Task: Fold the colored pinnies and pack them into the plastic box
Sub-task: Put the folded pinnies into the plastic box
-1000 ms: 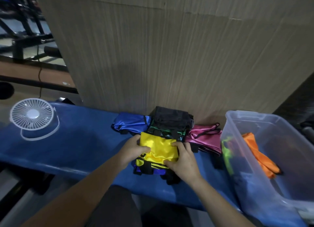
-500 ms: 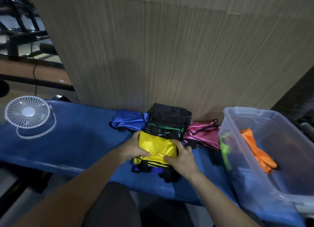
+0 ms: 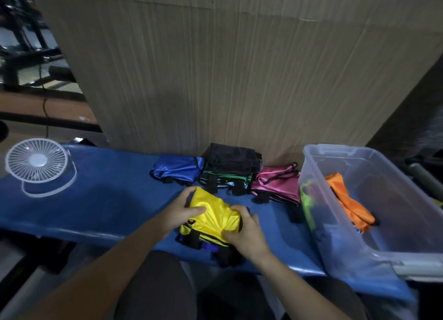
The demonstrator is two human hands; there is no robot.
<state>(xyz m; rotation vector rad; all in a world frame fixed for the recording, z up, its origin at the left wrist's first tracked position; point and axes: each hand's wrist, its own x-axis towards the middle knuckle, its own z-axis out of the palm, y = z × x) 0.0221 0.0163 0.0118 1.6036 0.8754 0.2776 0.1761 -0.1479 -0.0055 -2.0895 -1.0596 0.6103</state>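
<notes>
Both grips hold the yellow pinny (image 3: 211, 215) on the blue desk (image 3: 100, 204).
Left hand (image 3: 178, 211) and right hand (image 3: 247, 233) each curl fingers round its edges. It lies just left of the plastic box (image 3: 335, 238), in front of the blue pinny (image 3: 177, 167), black stack (image 3: 231, 160) and pink pinny (image 3: 278, 185); an orange pinny (image 3: 347, 199) sits inside the box.

Yellow pinny (image 3: 212, 215) bundle nearer, off stack

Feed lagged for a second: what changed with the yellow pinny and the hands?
Both hands, left hand and right hand, drew the yellow pinny toward the person, away from the dark stack, bunching it. Plastic box, orange pinny, fan unchanged.
</notes>
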